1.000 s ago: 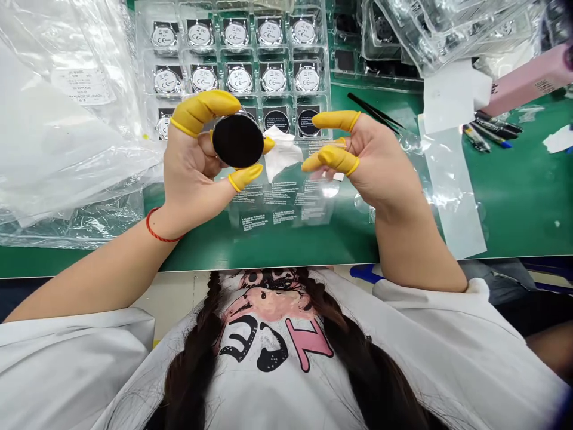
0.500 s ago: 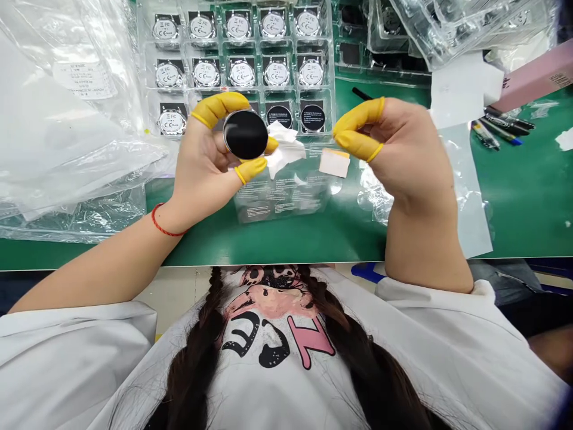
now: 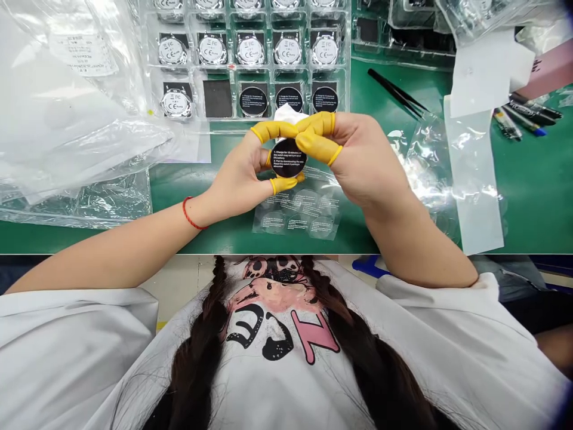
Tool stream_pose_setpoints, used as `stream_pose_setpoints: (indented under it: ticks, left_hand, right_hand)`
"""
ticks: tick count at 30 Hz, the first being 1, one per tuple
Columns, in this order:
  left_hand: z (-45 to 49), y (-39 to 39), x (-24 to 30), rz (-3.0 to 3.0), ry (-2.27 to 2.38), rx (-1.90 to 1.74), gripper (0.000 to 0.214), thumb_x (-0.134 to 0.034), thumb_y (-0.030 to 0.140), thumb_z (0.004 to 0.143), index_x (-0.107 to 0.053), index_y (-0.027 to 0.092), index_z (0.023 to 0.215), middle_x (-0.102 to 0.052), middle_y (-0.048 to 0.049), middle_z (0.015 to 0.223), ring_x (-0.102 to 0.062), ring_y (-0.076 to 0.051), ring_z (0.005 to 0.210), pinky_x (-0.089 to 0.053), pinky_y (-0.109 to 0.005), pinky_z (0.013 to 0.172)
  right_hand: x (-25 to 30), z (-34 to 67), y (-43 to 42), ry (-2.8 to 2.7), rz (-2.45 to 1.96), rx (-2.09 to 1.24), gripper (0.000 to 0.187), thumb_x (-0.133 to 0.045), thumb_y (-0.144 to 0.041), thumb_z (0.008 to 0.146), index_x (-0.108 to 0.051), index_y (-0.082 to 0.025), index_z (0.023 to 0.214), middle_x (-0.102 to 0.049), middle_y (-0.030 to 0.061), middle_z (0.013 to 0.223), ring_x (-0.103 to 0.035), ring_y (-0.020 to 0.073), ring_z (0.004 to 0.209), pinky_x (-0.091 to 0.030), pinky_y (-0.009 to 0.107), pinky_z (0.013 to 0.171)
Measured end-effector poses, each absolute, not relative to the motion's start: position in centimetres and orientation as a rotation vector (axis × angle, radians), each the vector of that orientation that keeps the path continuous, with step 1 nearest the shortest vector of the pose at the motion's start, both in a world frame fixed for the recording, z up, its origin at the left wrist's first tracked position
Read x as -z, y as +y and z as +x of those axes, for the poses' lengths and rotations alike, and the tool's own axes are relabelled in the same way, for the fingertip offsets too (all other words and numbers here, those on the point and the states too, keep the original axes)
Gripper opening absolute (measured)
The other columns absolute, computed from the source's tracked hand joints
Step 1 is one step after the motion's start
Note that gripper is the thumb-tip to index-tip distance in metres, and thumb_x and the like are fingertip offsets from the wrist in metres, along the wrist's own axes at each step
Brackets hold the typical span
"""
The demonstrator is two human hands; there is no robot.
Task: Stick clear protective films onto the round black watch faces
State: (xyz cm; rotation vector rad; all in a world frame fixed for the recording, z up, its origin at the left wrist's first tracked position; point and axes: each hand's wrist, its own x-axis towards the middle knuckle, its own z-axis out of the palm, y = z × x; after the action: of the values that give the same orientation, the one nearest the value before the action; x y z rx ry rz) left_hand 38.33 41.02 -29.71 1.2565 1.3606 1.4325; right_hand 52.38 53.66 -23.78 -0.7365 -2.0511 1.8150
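My left hand, in yellow finger cots, holds a round black watch face by its rim, screen up. White printed text on a clear film sticker shows over the screen. My right hand, also in yellow cots, has thumb and finger pinched at the sticker's upper right edge, touching the watch; the pinched edge itself is hidden. Beneath the hands lies a clear sheet of printed round stickers. Behind them is a crumpled white wipe, partly covered.
A clear plastic tray of watches stands at the back, with one watchless pocket in its front row. Black tweezers lie to its right. Pens, a pink box and plastic bags flank the work area.
My right hand has moved left to the watch face, and my left hand has shifted right with it. The plain black screen now shows white text. The view has tilted slightly.
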Motion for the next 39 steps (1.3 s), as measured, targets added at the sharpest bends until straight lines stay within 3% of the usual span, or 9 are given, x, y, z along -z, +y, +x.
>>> stream_pose_setpoints:
  ticks: [4,15,22,33,39]
  left_hand:
    - [38.29,41.03,29.7,1.243,1.36,-1.44,0.071,-0.088,0.054,0.074,-0.052,0.026,0.129,-0.07,-0.0082,0.131,-0.076,-0.027,0.106,-0.063,-0.047,0.096]
    - [38.17,41.05,30.33,1.297,1.385,-1.455,0.073,-0.087,0.053,0.074,-0.052,0.026,0.131,-0.07,-0.0081,0.13,-0.077,-0.027,0.104,-0.064,-0.048,0.092]
    - [38.26,40.91,30.12,1.289,1.394,-1.442,0.073,-0.087,0.051,0.074,-0.052,0.026,0.133,-0.069,-0.0087,0.131,-0.076,-0.028,0.105,-0.064,-0.049,0.093]
    - [38.31,40.9,29.99,1.241,1.37,-1.451,0.07,-0.089,0.045,0.074,-0.054,0.026,0.131,-0.07,-0.007,0.125,-0.075,-0.03,0.109,-0.062,-0.052,0.097]
    - [38.37,40.95,30.01,1.287,1.378,-1.463,0.072,-0.088,0.047,0.073,-0.053,0.025,0.131,-0.068,-0.009,0.132,-0.077,-0.026,0.098,-0.065,-0.05,0.09]
  right_hand:
    - [24.14,52.49,53.98,-2.062,-0.696,-1.772,0.028,-0.084,-0.044,0.081,-0.065,-0.024,0.074,-0.071,0.0023,0.085,-0.068,0.0211,0.086,-0.06,0.041,0.083]
    - [24.42,52.67,53.64,-2.035,-0.678,-1.699,0.037,-0.082,-0.059,0.078,-0.067,-0.025,0.081,-0.074,0.0039,0.092,-0.069,0.0238,0.096,-0.059,0.045,0.096]
    - [24.38,52.72,53.59,-2.085,-0.682,-1.625,0.035,-0.081,-0.058,0.078,-0.067,-0.026,0.081,-0.072,0.0032,0.092,-0.069,0.0236,0.097,-0.058,0.041,0.092]
    - [24.35,52.91,53.6,-2.073,-0.652,-1.628,0.03,-0.081,-0.053,0.08,-0.068,-0.027,0.079,-0.074,0.0034,0.093,-0.069,0.0242,0.096,-0.058,0.044,0.095]
    - [24.16,52.84,53.49,-2.114,-0.66,-1.568,0.034,-0.081,-0.059,0.078,-0.067,-0.028,0.079,-0.075,0.0035,0.095,-0.068,0.0241,0.096,-0.057,0.043,0.1]
